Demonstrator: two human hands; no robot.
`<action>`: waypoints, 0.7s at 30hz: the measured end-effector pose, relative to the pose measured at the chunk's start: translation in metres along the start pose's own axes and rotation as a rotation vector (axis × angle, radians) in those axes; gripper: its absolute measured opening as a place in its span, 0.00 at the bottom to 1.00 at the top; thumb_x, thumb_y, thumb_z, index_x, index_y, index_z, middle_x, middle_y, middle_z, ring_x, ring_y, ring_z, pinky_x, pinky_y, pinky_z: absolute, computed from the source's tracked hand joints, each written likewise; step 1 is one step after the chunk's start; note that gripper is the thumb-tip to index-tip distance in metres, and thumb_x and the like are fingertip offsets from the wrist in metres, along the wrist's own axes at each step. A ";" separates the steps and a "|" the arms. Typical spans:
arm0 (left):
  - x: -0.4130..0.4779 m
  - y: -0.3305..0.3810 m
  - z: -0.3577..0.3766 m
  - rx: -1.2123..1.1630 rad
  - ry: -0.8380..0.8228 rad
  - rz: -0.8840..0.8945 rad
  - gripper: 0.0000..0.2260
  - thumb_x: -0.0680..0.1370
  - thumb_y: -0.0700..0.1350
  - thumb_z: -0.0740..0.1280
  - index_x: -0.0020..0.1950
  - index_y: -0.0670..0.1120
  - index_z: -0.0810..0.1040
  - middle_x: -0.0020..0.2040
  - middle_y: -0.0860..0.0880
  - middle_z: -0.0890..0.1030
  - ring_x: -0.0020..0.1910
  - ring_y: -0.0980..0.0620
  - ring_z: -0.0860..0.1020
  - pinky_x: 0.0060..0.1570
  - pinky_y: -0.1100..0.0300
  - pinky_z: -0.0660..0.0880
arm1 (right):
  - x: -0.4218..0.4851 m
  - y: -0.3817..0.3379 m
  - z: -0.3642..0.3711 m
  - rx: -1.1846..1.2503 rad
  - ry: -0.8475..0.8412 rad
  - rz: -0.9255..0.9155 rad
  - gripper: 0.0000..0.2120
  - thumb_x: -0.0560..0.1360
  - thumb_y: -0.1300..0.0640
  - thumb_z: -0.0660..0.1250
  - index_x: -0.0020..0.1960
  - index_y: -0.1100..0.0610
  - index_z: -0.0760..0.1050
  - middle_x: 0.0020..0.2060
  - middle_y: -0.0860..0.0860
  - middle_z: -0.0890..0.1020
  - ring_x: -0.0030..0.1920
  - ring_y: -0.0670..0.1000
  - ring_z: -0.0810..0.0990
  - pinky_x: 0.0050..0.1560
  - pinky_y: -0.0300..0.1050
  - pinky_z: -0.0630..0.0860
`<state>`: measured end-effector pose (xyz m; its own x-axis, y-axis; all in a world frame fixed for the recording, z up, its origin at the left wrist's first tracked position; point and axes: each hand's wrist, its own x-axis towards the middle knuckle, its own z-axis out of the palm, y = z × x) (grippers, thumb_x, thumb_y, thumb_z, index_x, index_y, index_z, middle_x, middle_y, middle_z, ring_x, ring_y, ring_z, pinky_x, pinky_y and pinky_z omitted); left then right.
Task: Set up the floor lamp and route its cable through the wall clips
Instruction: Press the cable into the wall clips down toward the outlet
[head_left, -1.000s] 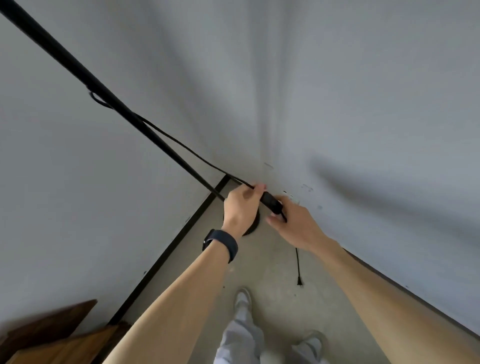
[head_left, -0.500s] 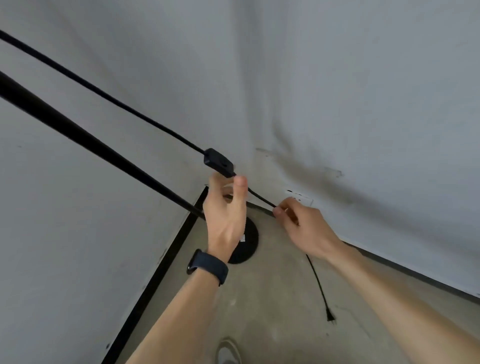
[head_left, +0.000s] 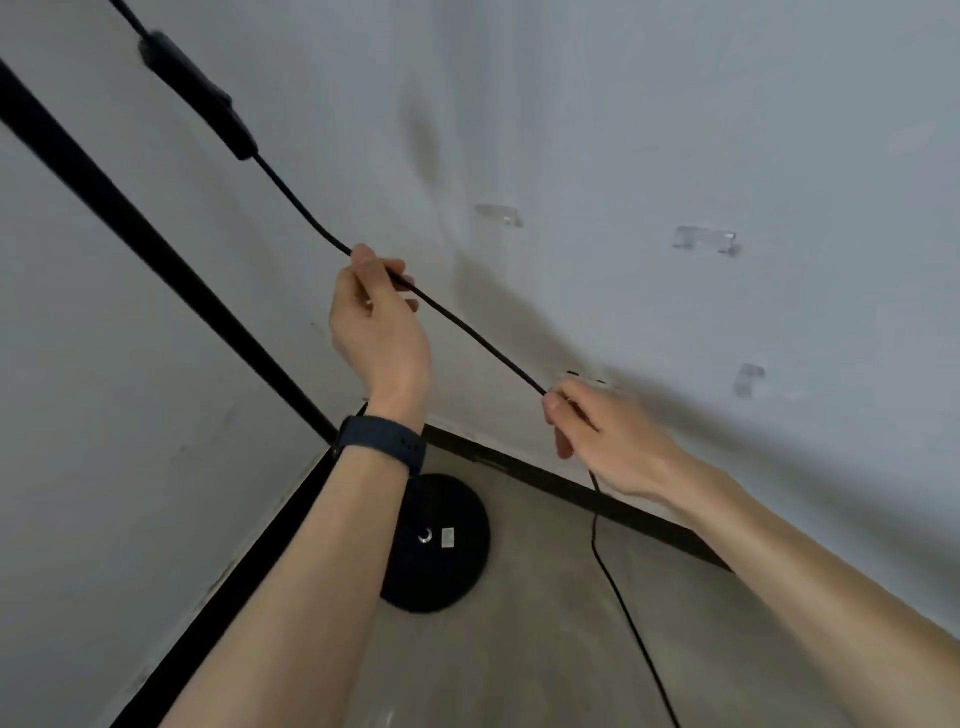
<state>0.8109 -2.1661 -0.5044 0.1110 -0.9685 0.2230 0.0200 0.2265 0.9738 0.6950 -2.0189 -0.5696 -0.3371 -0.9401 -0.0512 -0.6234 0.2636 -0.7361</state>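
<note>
The black lamp pole (head_left: 156, 254) slants from the upper left down to its round black base (head_left: 441, 551) on the floor in the room corner. The black cable (head_left: 467, 327) runs from the inline switch (head_left: 200, 96) at the upper left down to both hands. My left hand (head_left: 379, 322) pinches the cable above; my right hand (head_left: 602, 431) pinches it lower to the right, and the rest hangs to the floor. Clear wall clips (head_left: 500, 214) (head_left: 706, 240) (head_left: 748, 378) sit on the right wall, apart from the cable.
A black skirting strip (head_left: 561, 483) runs along the foot of both walls. The concrete floor (head_left: 545, 649) lies below. A white wall socket (head_left: 587, 378) peeks out just above my right hand.
My view has moved closer to the right wall and the clips now show. The switch has slid away up to the left. My hands have moved further apart along the cable.
</note>
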 end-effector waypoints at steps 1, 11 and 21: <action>-0.001 -0.004 0.002 -0.008 0.010 0.012 0.15 0.84 0.53 0.58 0.43 0.49 0.76 0.39 0.52 0.81 0.36 0.54 0.78 0.36 0.66 0.74 | 0.003 0.003 0.001 -0.012 0.047 -0.006 0.16 0.84 0.48 0.53 0.43 0.51 0.73 0.35 0.53 0.82 0.35 0.50 0.78 0.41 0.52 0.74; -0.046 -0.016 0.006 0.137 -0.509 -0.174 0.14 0.81 0.58 0.63 0.53 0.50 0.81 0.46 0.55 0.85 0.47 0.54 0.83 0.47 0.57 0.76 | 0.006 -0.035 -0.031 -0.161 0.303 -0.064 0.13 0.82 0.47 0.57 0.50 0.49 0.79 0.41 0.49 0.86 0.40 0.54 0.82 0.45 0.51 0.78; -0.002 -0.001 0.021 -0.097 -0.271 -0.201 0.12 0.82 0.53 0.64 0.44 0.50 0.82 0.41 0.55 0.84 0.37 0.54 0.80 0.39 0.63 0.71 | -0.008 -0.060 -0.059 -0.312 0.387 0.037 0.16 0.80 0.43 0.58 0.43 0.51 0.77 0.30 0.48 0.80 0.38 0.57 0.80 0.41 0.50 0.78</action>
<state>0.7898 -2.1664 -0.5047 -0.1718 -0.9842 0.0437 0.1103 0.0249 0.9936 0.6939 -2.0142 -0.4853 -0.5629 -0.7954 0.2246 -0.7680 0.4028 -0.4980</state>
